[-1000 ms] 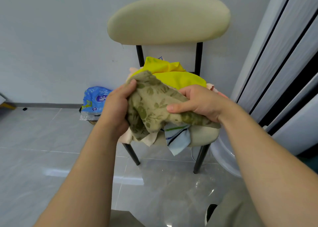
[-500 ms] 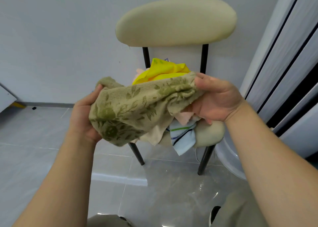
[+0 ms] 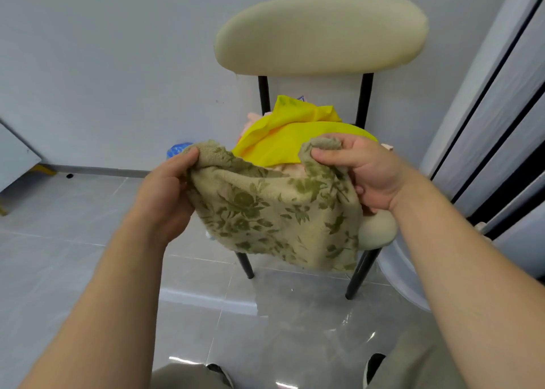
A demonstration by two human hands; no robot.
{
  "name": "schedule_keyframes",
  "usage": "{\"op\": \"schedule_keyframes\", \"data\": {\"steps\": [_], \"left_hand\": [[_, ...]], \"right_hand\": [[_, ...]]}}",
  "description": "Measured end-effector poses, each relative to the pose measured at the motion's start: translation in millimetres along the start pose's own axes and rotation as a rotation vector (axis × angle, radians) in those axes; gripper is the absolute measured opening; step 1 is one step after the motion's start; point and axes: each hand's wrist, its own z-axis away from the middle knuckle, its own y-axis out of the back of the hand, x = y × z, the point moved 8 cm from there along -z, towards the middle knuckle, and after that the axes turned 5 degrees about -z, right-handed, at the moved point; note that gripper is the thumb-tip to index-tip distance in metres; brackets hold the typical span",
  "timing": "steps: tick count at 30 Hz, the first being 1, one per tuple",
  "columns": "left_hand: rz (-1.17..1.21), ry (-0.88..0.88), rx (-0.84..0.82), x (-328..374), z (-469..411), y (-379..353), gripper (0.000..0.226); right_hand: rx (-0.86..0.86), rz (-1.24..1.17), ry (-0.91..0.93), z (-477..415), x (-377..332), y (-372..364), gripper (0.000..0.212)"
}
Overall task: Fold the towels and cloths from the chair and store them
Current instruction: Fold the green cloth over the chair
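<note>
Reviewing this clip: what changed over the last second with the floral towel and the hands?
The floral towel, bunched between both hands a second ago, has been pulled open. The left hand and right hand moved apart and each now grips one top corner, so it hangs spread before the chair. Neither hand let go. The yellow cloth stayed on the chair's pile.

I'm seeing both forearms showing bare, from the frame's lower corners up to the left hand [image 3: 165, 194] and the right hand [image 3: 371, 176]. Below them I'm looking at dull grey-green trousers [image 3: 413, 365] over both knees, with dark shoes [image 3: 373, 365] peeking out beside them.
</note>
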Motion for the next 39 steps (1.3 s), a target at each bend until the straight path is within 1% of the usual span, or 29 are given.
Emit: {"op": "schedule_keyframes", "data": {"steps": [1,4,7,8,10,12,14,16,18,19,20,22,24,25,26,28,29,31,32,34,35,37,39], "left_hand": [[-0.040,-0.005,0.030,0.3,-0.7,3.1,0.030],[-0.303,-0.028,0.214,4.4,-1.5,20.9,0.013],[-0.504,-0.090,0.341,9.4,3.7,31.4,0.016],[-0.539,-0.114,0.349,10.3,4.6,33.0,0.018],[-0.556,-0.123,0.299,10.3,2.8,31.0,0.021],[-0.457,-0.089,0.217,7.5,0.4,25.6,0.025],[-0.388,-0.088,0.159,7.3,0.1,19.0,0.027],[-0.378,-0.113,0.132,5.7,1.8,13.9,0.031],[-0.368,-0.118,0.146,4.9,4.0,12.5,0.024],[-0.372,-0.118,0.139,5.8,4.2,11.2,0.018],[-0.382,-0.112,0.126,6.4,4.5,9.6,0.018],[-0.393,-0.083,0.084,4.3,5.4,6.3,0.032],[-0.392,-0.057,0.074,0.9,5.6,6.4,0.047],[-0.377,-0.046,0.077,0.0,5.9,6.2,0.049],[-0.347,-0.034,0.082,-1.1,6.4,5.8,0.045],[-0.264,-0.015,0.111,-2.6,7.5,5.4,0.025],[-0.239,-0.004,0.144,-4.2,7.1,7.9,0.021],[-0.236,0.019,0.222,-8.1,5.6,14.9,0.021],[-0.250,0.031,0.254,-10.7,4.3,18.0,0.020],[-0.274,0.049,0.263,-12.6,3.1,19.2,0.024],[-0.276,0.058,0.235,-12.3,3.6,17.4,0.025],[-0.271,0.087,0.118,-13.4,5.1,9.5,0.027],[-0.254,0.134,-0.033,-18.2,9.8,-0.8,0.046]], "right_hand": [[-0.028,0.013,-0.033,1.7,2.7,-2.7,0.004],[-0.154,-0.001,-0.159,6.5,15.4,-10.9,0.011],[-0.277,0.035,-0.268,11.9,26.3,-18.2,0.018],[-0.321,0.080,-0.304,14.2,30.5,-20.8,0.023],[-0.443,0.146,-0.396,21.5,41.3,-31.1,0.031],[-0.569,0.194,-0.463,29.0,52.7,-46.5,0.028],[-0.632,0.324,-0.471,30.9,62.5,-59.6,0.027],[-0.663,0.443,-0.418,27.6,67.0,-71.0,0.028],[-0.663,0.486,-0.364,24.1,67.8,-81.6,0.026],[-0.634,0.478,-0.343,22.4,67.7,-85.6,0.025],[-0.586,0.457,-0.316,20.0,67.6,-89.3,0.025],[-0.506,0.423,-0.242,16.0,65.1,-98.7,0.023],[-0.497,0.498,-0.154,14.6,61.8,-109.2,0.027],[-0.525,0.560,-0.120,15.3,60.7,-115.5,0.032],[-0.568,0.621,-0.101,17.3,60.9,-122.1,0.036],[-0.670,0.707,-0.102,24.3,63.7,-133.4,0.043],[-0.718,0.732,-0.117,28.5,66.7,-138.1,0.044],[-0.786,0.784,-0.143,34.8,73.5,-144.4,0.040],[-0.793,0.816,-0.150,35.6,76.8,-144.4,0.036],[-0.765,0.838,-0.161,32.5,81.6,-140.7,0.032],[-0.736,0.823,-0.164,29.6,83.2,-138.4,0.032],[-0.651,0.767,-0.170,22.9,85.4,-131.2,0.033],[-0.549,0.706,-0.164,15.1,85.6,-122.1,0.025]]}}
